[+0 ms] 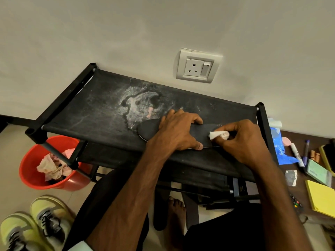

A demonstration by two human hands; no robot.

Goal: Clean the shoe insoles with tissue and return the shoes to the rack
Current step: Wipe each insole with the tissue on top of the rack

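Head view: a dark insole (199,133) lies flat on the dusty fabric top of a black rack (94,113), near its right end. It is clamped across its width by the left hand (178,131), thumb at the near edge and bent fingers at the far one. A white tissue (216,135) is pinched in the right hand (243,140) and pressed onto the insole. Stained fabric stretches left of the hands to the frame bar. A red bucket (32,174) of crumpled paper is partly screened by the rack's left posts. Pale green sneakers (36,225) are seen on the floor, well apart. A cluttered table (301,180) sits just beside the right bar.
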